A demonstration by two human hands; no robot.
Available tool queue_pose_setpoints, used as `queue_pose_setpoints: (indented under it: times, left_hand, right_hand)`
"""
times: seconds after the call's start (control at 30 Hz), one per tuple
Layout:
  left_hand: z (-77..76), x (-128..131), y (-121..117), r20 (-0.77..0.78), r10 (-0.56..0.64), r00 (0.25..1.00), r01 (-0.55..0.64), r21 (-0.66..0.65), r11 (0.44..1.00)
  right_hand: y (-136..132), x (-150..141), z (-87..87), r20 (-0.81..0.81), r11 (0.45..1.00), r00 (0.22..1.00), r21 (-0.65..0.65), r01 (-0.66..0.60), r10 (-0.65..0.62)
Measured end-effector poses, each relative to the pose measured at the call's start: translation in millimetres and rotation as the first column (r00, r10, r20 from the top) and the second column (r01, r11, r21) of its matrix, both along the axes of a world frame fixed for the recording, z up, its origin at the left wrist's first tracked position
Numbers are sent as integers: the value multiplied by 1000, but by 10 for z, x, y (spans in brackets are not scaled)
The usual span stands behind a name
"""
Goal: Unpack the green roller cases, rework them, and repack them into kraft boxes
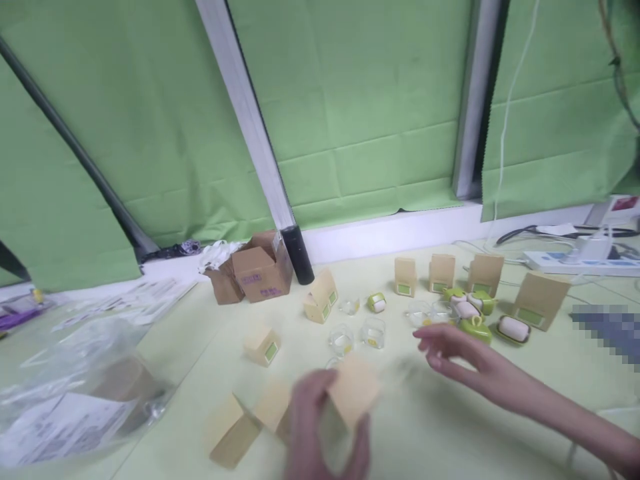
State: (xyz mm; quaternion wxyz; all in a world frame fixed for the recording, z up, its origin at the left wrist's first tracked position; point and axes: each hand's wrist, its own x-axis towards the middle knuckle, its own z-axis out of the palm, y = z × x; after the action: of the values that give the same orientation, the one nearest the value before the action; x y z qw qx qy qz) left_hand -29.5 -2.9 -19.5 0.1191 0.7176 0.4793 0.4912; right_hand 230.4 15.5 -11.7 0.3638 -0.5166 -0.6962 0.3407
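My left hand (313,420) grips a small tan cardboard box (354,387) between thumb and fingers, its plain face turned up. To the right, my right hand (450,347) hovers with fingers stretched out and nothing visible in them. Closest to its fingertips are clear plastic cups (419,312). Two more clear cups, a left one (341,340) and a right one (373,333), stand beyond the held box. Beside my right hand lie green holders, among them one with a handle (475,328) and one with a pinkish-white roll (513,329).
Similar tan boxes stand at the left (263,347), near the front (233,433) and along the back right (405,275). A brown carton (263,267) and black cylinder (297,253) are at the back. Plastic bags (75,400) lie left; a power strip (580,260) sits right.
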Motion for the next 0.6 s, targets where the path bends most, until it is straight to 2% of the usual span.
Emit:
queue_pose_setpoints:
  times: [0.07,0.13,0.17,0.2,0.3,0.43,0.5,0.6]
  left_hand:
    - [321,-273,335,-96,147,984,-154,-65,986]
    - [535,-496,719,-272,171,947,-232,-207,951]
    - [585,-579,903,-377,158,913,-273,-275,922]
    - [598,-643,1068,-411,157,898,-298,-306,904]
    - [485,-737,1386,-515,145,845,-370,-368,853]
    - [349,-706,1422,-641,145,753,-460,-356,813]
    - [379,-631,1341,-663,166,730,-468,-308,828]
    - [450,-422,1119,-650,188,737,-425,-228,876]
  right_hand:
    - [268,125,101,302,984,949,172,39,-90]
    - [558,244,165,448,977,887,214,13,-110]
    - [694,292,180,500,977,860,215,-6,-105]
    - [816,326,184,543,978,834,207,-22,-97]
    - [1065,313,152,650,979,757,187,-80,-62]
    - [1131,12,59,706,953,706,174,-247,54]
    - [1088,-186,9,712,936,694,163,-311,107]
    - [946,-383,-37,701,929,700,154,-336,137]
